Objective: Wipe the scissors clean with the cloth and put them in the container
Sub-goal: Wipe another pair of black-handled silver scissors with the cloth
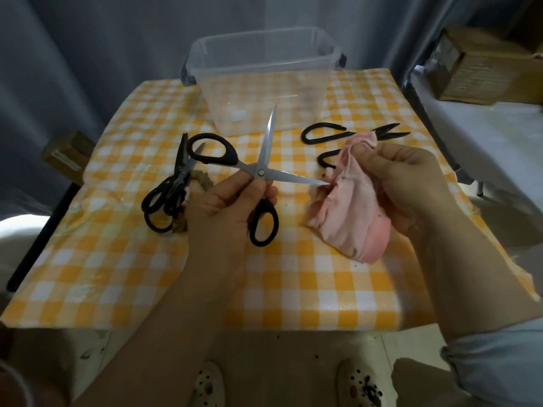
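Left hand: the left hand (226, 210) pinches the open scissors (260, 172) just below the pivot, fingers curled round the lower handle.
Scissors: held above the middle of the table, blades spread wide. One blade points up toward the container, and the tip of the other touches the cloth.
Right hand: the right hand (411, 177) grips the bunched pink cloth (352, 212), which hangs down just over the table.
Container: the clear container (264, 54) stands at the table's far edge, open at the top.
Left side: a pile of black-handled scissors (164, 201) lies near the left edge.
Right side: black shears (326, 136) lie beside the container, partly behind the cloth.
Open room: a bare stretch of checked tablecloth (293, 289) runs between the forearms to the near edge.
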A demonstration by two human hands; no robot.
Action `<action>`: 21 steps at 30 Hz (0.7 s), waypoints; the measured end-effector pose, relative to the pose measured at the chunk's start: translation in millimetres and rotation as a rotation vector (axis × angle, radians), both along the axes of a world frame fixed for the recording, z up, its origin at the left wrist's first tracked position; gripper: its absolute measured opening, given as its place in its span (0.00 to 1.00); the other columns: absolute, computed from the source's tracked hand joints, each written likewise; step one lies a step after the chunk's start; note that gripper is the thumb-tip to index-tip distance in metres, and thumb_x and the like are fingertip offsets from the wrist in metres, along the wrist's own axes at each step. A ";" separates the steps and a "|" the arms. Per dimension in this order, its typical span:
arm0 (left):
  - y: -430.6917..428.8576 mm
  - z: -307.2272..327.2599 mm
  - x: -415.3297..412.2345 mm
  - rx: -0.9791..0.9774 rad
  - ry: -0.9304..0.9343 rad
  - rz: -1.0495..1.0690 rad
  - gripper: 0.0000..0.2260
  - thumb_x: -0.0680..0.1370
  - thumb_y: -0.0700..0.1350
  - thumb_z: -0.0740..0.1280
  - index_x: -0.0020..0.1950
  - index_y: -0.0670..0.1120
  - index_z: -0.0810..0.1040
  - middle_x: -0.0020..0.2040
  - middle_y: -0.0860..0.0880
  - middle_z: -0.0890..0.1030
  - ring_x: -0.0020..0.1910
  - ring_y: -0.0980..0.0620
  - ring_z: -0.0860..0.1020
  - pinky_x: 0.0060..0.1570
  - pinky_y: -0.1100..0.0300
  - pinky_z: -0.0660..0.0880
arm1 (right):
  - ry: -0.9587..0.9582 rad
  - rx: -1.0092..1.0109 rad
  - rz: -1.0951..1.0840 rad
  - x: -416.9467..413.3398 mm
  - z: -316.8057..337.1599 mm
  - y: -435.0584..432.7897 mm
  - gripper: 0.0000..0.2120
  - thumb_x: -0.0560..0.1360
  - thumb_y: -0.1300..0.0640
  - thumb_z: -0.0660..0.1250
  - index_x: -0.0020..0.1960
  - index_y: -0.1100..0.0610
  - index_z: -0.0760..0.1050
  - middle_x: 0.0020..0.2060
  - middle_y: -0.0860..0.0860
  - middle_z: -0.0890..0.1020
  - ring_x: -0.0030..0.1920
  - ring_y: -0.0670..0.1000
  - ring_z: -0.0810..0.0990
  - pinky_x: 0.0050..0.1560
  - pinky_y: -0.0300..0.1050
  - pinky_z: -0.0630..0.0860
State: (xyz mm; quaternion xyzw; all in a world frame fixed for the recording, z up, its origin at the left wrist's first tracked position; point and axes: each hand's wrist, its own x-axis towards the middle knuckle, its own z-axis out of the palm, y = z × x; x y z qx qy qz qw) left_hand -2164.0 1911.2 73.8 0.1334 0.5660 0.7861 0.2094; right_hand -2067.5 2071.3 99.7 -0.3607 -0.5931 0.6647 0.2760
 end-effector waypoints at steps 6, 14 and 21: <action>-1.6 -1.9 0.5 -0.008 0.051 0.031 0.07 0.76 0.36 0.66 0.47 0.45 0.82 0.36 0.51 0.83 0.41 0.53 0.82 0.50 0.56 0.79 | -0.017 0.011 0.085 -1.9 -2.4 -7.5 0.06 0.75 0.60 0.68 0.42 0.62 0.81 0.36 0.57 0.83 0.36 0.52 0.82 0.43 0.48 0.81; -0.5 -4.3 1.2 -0.026 0.111 0.029 0.08 0.76 0.36 0.66 0.50 0.46 0.82 0.36 0.50 0.83 0.40 0.52 0.81 0.50 0.56 0.79 | 0.016 0.142 0.317 -4.3 -5.6 -13.6 0.10 0.77 0.58 0.64 0.42 0.58 0.83 0.39 0.58 0.84 0.41 0.55 0.80 0.47 0.46 0.78; 1.3 -8.3 4.7 -0.041 0.170 0.015 0.08 0.76 0.36 0.66 0.50 0.47 0.82 0.37 0.50 0.84 0.39 0.53 0.81 0.48 0.59 0.79 | 0.052 0.176 0.423 -6.7 -8.5 -18.5 0.05 0.75 0.65 0.66 0.45 0.64 0.81 0.32 0.52 0.83 0.33 0.47 0.81 0.37 0.36 0.77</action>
